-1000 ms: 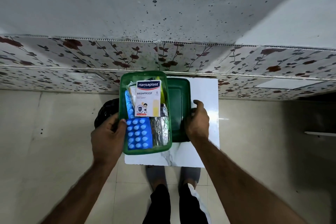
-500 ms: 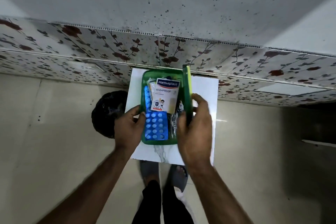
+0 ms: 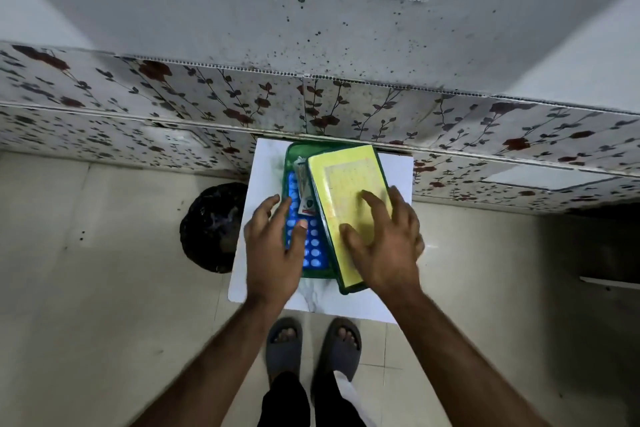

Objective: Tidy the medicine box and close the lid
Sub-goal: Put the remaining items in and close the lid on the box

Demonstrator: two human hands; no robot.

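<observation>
The green medicine box (image 3: pixel 294 154) stands on a small white table (image 3: pixel 266 163). Its lid (image 3: pixel 341 170), yellow on top with a green rim, lies askew over the box's right half. My right hand (image 3: pixel 381 243) rests flat on the lid with fingers spread. My left hand (image 3: pixel 273 243) is open at the box's left side, its thumb over a blue blister pack (image 3: pixel 317 253) inside. A plaster packet (image 3: pixel 304 198) shows in the gap left of the lid. The remaining contents are hidden under the lid.
A dark round bin (image 3: pixel 209 227) stands on the tiled floor left of the table. A floral-patterned ledge (image 3: pixel 346 107) runs along the wall right behind the table. My feet in grey slippers (image 3: pixel 311 347) are at the table's near edge.
My right hand swung the lid from lying beside the box, through upright, down over the box's right half. My left hand stayed at the left side and spread its fingers.
</observation>
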